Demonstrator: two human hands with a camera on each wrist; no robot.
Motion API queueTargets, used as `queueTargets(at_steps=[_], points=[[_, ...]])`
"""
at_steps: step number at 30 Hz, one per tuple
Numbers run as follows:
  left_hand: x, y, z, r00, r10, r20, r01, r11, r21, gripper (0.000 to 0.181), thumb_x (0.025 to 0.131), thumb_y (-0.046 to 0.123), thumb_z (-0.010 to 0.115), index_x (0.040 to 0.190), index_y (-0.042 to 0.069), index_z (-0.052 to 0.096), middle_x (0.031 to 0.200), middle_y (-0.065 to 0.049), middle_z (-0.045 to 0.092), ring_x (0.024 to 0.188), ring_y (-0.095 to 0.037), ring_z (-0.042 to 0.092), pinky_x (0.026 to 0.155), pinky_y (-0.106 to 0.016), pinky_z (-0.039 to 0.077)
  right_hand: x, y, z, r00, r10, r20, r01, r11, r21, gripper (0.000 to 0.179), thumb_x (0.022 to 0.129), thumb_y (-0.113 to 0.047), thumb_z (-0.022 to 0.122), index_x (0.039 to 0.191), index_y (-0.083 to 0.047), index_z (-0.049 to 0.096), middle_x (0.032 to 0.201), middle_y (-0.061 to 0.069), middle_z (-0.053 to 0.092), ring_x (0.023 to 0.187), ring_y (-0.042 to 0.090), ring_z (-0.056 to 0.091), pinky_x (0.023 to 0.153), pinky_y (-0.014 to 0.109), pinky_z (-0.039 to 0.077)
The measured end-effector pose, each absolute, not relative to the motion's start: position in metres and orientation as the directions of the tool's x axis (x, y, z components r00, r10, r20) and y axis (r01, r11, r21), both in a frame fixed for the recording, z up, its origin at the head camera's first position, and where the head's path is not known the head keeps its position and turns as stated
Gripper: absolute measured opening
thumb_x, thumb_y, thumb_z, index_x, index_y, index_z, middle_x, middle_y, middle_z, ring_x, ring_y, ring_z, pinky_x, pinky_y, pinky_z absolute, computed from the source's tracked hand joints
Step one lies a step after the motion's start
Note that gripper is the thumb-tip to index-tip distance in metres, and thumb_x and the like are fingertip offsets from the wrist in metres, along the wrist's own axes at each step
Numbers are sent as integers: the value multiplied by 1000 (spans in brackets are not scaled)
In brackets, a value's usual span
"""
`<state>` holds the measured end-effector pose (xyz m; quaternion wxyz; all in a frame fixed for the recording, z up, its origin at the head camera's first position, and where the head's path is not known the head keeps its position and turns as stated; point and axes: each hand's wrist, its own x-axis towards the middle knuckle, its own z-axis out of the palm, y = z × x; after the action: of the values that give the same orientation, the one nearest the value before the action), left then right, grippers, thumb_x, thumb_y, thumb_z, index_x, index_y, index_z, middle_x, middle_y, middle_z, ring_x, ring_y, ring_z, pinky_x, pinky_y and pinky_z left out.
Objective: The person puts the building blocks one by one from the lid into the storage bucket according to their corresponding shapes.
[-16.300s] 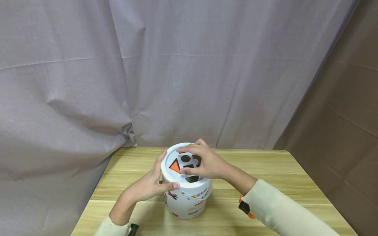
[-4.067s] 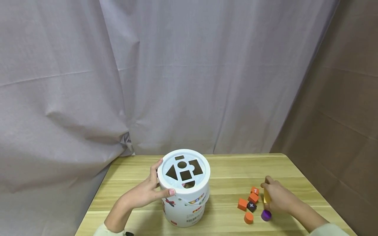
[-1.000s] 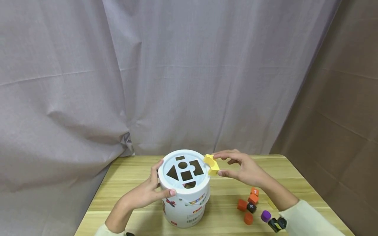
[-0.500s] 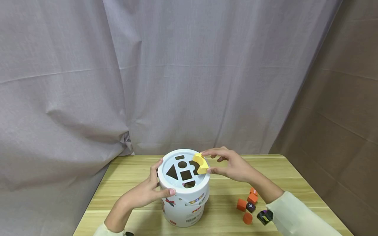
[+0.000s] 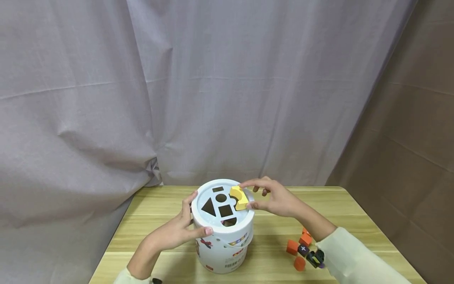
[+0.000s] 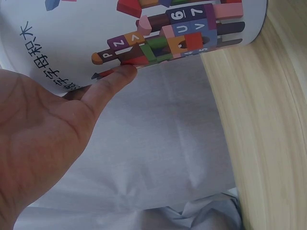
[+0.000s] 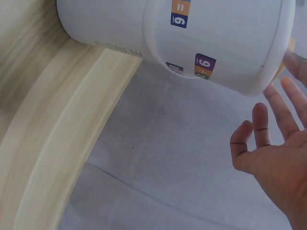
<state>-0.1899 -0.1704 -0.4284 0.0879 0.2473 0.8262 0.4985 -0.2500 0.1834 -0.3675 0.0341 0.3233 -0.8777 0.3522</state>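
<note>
A white bucket (image 5: 221,256) with printed pictures stands on the table, its lid (image 5: 200,194) cut with shaped holes. My left hand (image 5: 177,233) grips its upper left side, thumb at the front under the rim and fingers round the far side. In the left wrist view, a finger of the left hand (image 6: 43,134) lies along the printed wall. My right hand (image 5: 278,200) pinches a yellow arch block (image 5: 243,203) between thumb and index finger, over the arch-shaped hole and covering most of it. In the right wrist view the block (image 7: 286,55) shows only partly behind the rim.
Right of the bucket on the wooden table (image 5: 269,252) lie an orange cube (image 5: 292,247), a black cube with a plus sign (image 5: 303,249), an orange cylinder (image 5: 299,263) and more orange blocks (image 5: 305,239). A purple block is mostly hidden by the right wrist's strap (image 5: 315,258). A grey curtain (image 5: 227,98) hangs behind.
An orange triangular block sat in the triangular hole earliest; that hole is now dark. My right hand has brought the yellow arch block from the table's right side left over the lid. Left hand stayed.
</note>
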Motion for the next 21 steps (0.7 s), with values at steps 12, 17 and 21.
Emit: queueTargets(at_steps=[12, 17, 21], points=[[-189, -171, -429, -866, 493, 87, 309, 390, 868, 120, 100, 42, 83, 173, 22, -10, 184, -26, 8, 161, -45, 42, 133, -67, 31, -251, 175, -359, -822, -539, 186, -521, 578, -628, 50, 84, -30, 96, 131, -35, 79, 112, -4, 72, 105, 22, 57, 83, 36, 44], [-189, -171, -429, -867, 491, 85, 306, 390, 868, 119, 100, 42, 83, 173, 22, -10, 184, -27, 7, 161, -46, 42, 133, -67, 31, -252, 171, -357, -820, -542, 186, -530, 594, -605, 52, 82, -28, 98, 130, -32, 80, 112, -2, 73, 103, 20, 57, 78, 36, 45], [-190, -171, -428, -867, 490, 86, 306, 388, 869, 119, 101, 43, 83, 173, 22, -10, 184, -27, 7, 161, -46, 41, 133, -66, 32, -253, 167, -354, -816, -545, 193, -547, 621, -562, 53, 80, -28, 100, 129, -30, 81, 114, -2, 76, 103, 21, 57, 79, 36, 45]])
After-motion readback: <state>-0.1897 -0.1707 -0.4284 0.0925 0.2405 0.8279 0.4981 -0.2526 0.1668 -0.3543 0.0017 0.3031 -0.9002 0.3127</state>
